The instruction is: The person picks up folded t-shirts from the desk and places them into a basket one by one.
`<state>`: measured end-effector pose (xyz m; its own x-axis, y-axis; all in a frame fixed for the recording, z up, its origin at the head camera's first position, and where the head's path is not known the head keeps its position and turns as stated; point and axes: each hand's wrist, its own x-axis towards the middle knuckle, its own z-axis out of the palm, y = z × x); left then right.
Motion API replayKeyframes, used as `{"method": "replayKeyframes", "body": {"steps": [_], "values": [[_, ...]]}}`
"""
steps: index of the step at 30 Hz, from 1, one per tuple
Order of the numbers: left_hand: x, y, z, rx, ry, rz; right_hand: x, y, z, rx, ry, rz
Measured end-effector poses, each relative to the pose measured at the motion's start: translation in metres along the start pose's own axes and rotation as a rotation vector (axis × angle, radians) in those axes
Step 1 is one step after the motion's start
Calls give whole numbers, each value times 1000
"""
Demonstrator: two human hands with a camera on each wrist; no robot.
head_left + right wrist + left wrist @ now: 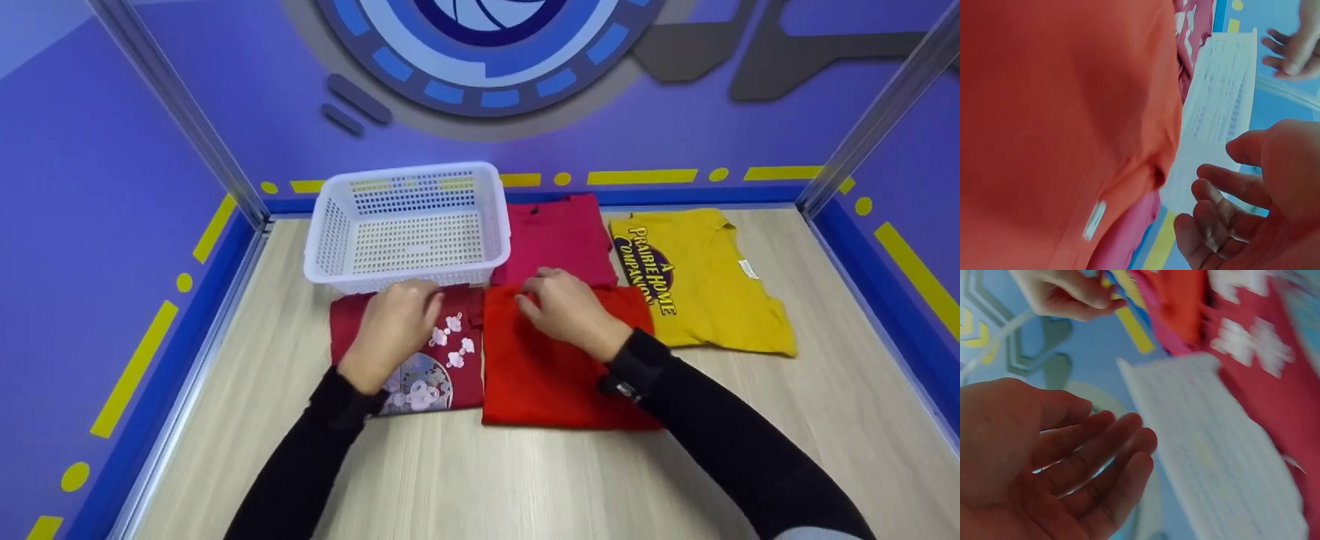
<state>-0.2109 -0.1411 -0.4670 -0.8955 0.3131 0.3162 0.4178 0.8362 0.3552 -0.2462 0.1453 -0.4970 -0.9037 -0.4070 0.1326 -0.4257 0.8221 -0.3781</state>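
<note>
My left hand hovers over a folded maroon shirt with pale flower prints, close to the front of a white plastic basket. Its fingers are loosely bent with nothing between them, as the left wrist view shows the hand. Over the far part of a folded red shirt is my right hand. In the right wrist view that hand has relaxed, empty fingers, with the red shirt below. The two shirts lie side by side, flat on the table.
Behind the red shirt lies a folded crimson shirt, partly covered by it. A yellow shirt with printed lettering is at the right. The basket stands at the back left, with nothing inside. Blue-purple panels wall in the wooden table.
</note>
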Motion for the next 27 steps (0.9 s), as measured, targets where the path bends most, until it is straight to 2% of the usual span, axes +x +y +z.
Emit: {"method": "replayKeyframes", "body": {"steps": [3, 7, 11, 14, 17, 21, 27], "values": [[-13, -27, 0, 71, -6, -93, 13, -14, 9, 1, -44, 11], [-28, -64, 0, 132, -52, -233, 27, -28, 22, -20, -74, 20], [-34, -101, -4, 155, -102, -376, 40, -40, 35, -73, -82, 60], [-33, -123, -6, 159, -124, -449, 50, -48, 44, -117, -94, 115], [-31, -138, -4, 150, -145, -490, 59, -54, 52, -158, -119, 166], [-27, -148, 2, 121, -157, -504, 68, -60, 62, -217, -144, 210], [-23, -154, 3, 76, -175, -465, 70, -65, 73, -269, -166, 227]]}}
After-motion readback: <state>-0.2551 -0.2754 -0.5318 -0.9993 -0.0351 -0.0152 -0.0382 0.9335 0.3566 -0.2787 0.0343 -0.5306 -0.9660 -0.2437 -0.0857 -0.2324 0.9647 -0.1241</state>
